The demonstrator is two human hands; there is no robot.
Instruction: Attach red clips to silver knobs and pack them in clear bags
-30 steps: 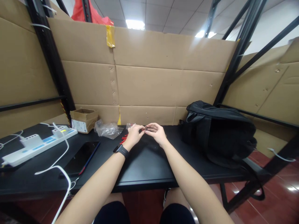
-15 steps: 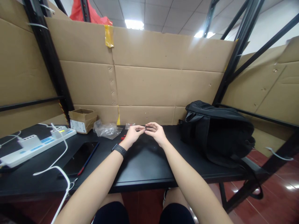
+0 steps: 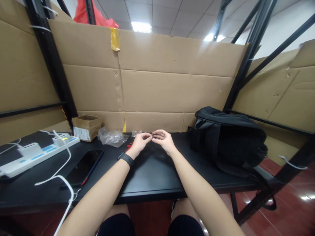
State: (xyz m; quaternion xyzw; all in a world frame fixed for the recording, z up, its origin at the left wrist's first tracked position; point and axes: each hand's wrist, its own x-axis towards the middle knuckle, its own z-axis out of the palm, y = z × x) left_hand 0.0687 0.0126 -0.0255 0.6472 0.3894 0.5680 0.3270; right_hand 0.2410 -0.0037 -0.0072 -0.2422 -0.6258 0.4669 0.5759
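Note:
My left hand (image 3: 139,143) and my right hand (image 3: 164,141) meet above the black table (image 3: 152,173), fingertips nearly touching. Between their fingertips is a small dark object (image 3: 153,135), too small and too covered to name. Thumb and fingers of each hand are pinched on it from either side. Several small red pieces (image 3: 129,146) lie on the table just left of my left hand, partly hidden by it. Behind that hand is a small clear packet (image 3: 136,133) with something red in it.
Left of my hands lie a crumpled clear plastic bag (image 3: 113,137), an open cardboard box (image 3: 87,127), a dark phone-like slab (image 3: 85,167) and a white power strip (image 3: 41,152) with a white cable (image 3: 66,183). On the right sits a black backpack (image 3: 228,141). Cardboard panels (image 3: 157,88) stand behind.
Both hands keep nearly the same place and pinch. The dark object between the fingertips looks slightly turned; the view has shifted a little.

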